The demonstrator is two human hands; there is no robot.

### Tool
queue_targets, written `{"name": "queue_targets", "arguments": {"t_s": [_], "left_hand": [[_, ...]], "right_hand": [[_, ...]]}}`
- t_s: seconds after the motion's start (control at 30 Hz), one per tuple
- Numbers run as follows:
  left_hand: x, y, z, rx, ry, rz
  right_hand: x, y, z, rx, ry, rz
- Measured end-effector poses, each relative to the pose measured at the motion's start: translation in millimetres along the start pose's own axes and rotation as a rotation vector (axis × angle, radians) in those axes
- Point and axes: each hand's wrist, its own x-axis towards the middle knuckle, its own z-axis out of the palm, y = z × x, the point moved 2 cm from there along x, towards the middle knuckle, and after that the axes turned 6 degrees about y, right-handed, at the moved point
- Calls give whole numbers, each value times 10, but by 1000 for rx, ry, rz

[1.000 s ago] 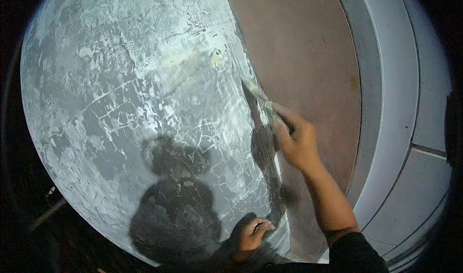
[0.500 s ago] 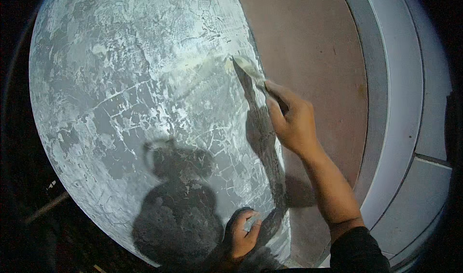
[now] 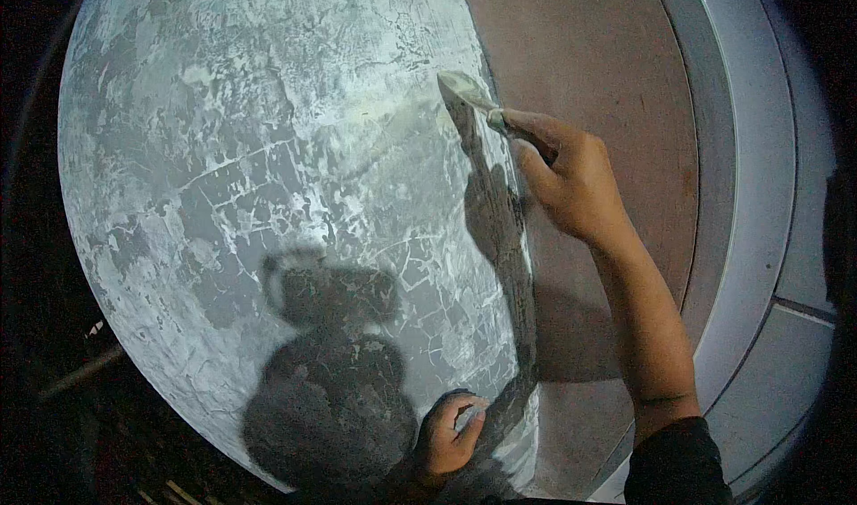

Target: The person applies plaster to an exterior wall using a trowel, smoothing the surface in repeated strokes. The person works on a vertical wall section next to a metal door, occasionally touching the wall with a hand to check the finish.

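Two hands: the right hand (image 3: 573,182), at 2 o'clock, has its fingers wrapped round the scraper's handle; the left hand (image 3: 449,438), at 6 o'clock, is loosely curled, and whether it grips anything I cannot tell.
Scraper (image 3: 466,89): at 12 o'clock, tip seemingly against the curved surface (image 3: 375,179).
Pale coat (image 3: 312,32): seems spread widest toward 11 o'clock.
Grey patches (image 3: 245,173): show through at 9 o'clock; likely unfinished, amount left unclear.

Patchy grey surface (image 3: 295,183) and brown panel (image 3: 607,76) cut off at the top, black sleeve (image 3: 677,465) below.
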Motion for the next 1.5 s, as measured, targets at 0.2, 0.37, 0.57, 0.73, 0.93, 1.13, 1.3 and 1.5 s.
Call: {"name": "queue_targets", "arguments": {"t_s": [0.2,0.37,0.57,0.73,0.93,1.13,1.3,1.5], "left_hand": [[-31,-23,-1,-1,-3,9],[-28,0,-12,20,-25,-38],[-53,36,-53,34,-56,35],[-105,-1,-55,-46,-33,-86],[-136,52,-65,19,-74,-49],[-150,12,63,-136,-125,-85],[-246,38,233,-255,-199,-139],[-321,131,223,-259,-195,-127]], "right_hand": [[21,-45,-13,-3,65,-52],[60,-214,-46,-85,50,-52],[140,-279,-66,7,90,-76],[98,-201,-50,-16,-1,-24],[67,-253,-57,-63,-7,1],[163,-273,-103,-68,90,-168],[133,-235,-58,-148,73,-38],[218,-239,-83,-113,77,-82]]}}
